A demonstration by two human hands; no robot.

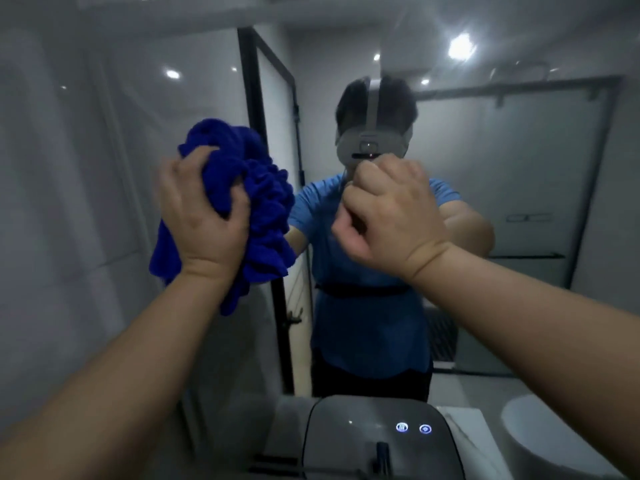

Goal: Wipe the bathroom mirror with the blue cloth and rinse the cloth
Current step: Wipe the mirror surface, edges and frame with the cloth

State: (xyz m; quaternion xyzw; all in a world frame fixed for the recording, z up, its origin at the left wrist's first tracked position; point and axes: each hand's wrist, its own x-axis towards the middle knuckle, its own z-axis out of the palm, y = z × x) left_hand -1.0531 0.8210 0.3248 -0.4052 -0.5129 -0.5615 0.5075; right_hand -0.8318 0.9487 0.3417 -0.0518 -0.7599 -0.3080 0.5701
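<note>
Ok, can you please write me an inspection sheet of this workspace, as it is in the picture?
Surface: mirror, hazy, reflects the person.
Job's things: blue cloth, bunched, seemingly against the glass.
Clutter: grey appliance with two lit buttons, below the mirror; white basin at lower right.
Hands: left hand grips the blue cloth; right hand curled, nothing seen in it.
Cables: nothing seen.
Surroundings: black-framed glass door and ceiling lights, both reflected.

bathroom, wall mirror (519, 174), black-framed shower screen (274, 109) reflected, white basin (540, 445) below
</note>
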